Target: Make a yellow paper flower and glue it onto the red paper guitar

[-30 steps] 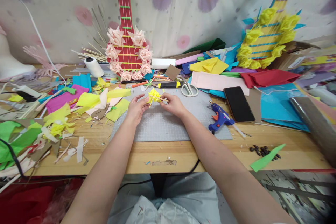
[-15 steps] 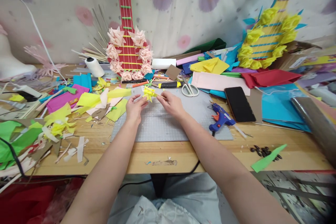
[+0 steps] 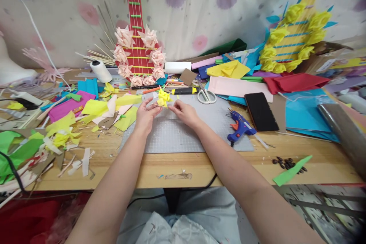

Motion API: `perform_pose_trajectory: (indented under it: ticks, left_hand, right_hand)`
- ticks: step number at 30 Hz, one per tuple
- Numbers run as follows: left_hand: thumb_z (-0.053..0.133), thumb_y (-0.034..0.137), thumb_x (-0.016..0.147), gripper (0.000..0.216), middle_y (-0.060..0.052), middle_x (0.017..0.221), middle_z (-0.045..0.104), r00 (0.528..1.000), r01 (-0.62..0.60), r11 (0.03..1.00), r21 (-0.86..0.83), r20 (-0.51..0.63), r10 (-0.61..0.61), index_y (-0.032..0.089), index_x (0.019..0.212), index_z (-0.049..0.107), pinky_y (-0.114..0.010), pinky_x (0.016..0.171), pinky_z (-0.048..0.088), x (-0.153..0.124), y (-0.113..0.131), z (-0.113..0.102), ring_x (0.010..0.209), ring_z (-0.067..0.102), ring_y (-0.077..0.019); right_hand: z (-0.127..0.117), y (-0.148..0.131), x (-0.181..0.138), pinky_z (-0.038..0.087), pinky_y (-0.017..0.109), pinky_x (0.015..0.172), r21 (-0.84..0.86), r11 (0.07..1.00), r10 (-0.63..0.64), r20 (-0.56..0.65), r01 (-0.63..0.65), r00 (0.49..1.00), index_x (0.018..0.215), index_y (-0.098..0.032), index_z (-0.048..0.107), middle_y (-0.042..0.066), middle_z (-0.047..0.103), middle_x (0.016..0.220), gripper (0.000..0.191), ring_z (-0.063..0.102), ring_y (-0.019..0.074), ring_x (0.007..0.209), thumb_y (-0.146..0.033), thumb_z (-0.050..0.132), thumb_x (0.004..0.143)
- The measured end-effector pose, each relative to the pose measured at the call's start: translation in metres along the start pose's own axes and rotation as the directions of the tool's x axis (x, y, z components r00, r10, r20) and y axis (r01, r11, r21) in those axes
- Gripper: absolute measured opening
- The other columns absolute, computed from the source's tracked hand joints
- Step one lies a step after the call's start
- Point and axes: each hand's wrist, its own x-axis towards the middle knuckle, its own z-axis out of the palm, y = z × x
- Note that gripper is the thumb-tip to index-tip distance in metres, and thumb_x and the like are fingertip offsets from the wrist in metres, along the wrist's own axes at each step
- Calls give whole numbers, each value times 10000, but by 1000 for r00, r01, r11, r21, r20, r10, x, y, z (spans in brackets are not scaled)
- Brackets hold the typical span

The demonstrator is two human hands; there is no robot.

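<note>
A small yellow paper flower (image 3: 162, 98) on a thin wooden stick is held between both hands over the far part of the grey cutting mat (image 3: 177, 133). My left hand (image 3: 145, 115) pinches it from the left with fingertips closed on its petals. My right hand (image 3: 185, 113) pinches the stick end from the right. Both forearms reach out from the near table edge.
White-handled scissors (image 3: 206, 97), a blue glue gun (image 3: 239, 126) and a black phone (image 3: 260, 111) lie to the right. Coloured paper scraps (image 3: 94, 108) cover the left. A red paper guitar with pink flowers (image 3: 136, 57) and a yellow-flowered one (image 3: 294, 34) lean against the wall.
Both hands have shifted slightly away from me with the yellow flower, which has turned between the fingers. The view tilted down a little.
</note>
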Motion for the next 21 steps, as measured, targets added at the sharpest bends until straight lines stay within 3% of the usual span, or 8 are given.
perform_pose_trajectory:
  ticks: [6, 12, 21]
  left_hand:
    - [686, 0, 499, 518, -4, 715, 648, 997, -55, 997, 51, -57, 58, 175, 925, 449, -327, 752, 501, -1, -3, 0, 661, 635, -128]
    - [711, 43, 490, 511, 13, 671, 631, 994, -100, 991, 91, -45, 104, 174, 903, 440, -321, 728, 505, -1, -5, -2, 632, 622, -118]
    - [691, 19, 518, 443, 10, 678, 625, 993, -52, 999, -2, -106, 51, 167, 865, 458, -296, 747, 496, 1, -10, -1, 653, 618, -103]
  right_hand:
    - [4, 4, 2, 257, 231, 540, 59, 998, -2, -11, 2, 1000, 697, -192, 477, -27, 504, 624, 365, 425, 99, 575, -545, 437, 780]
    - [4, 6, 4, 251, 226, 526, 89, 996, -19, -1, 19, 1000, 636, -181, 471, -32, 465, 572, 402, 389, 90, 543, -554, 429, 779]
    - [7, 1, 4, 265, 224, 525, 155, 987, -57, 126, 38, 990, 572, -167, 496, -26, 468, 518, 429, 413, 92, 524, -500, 387, 819]
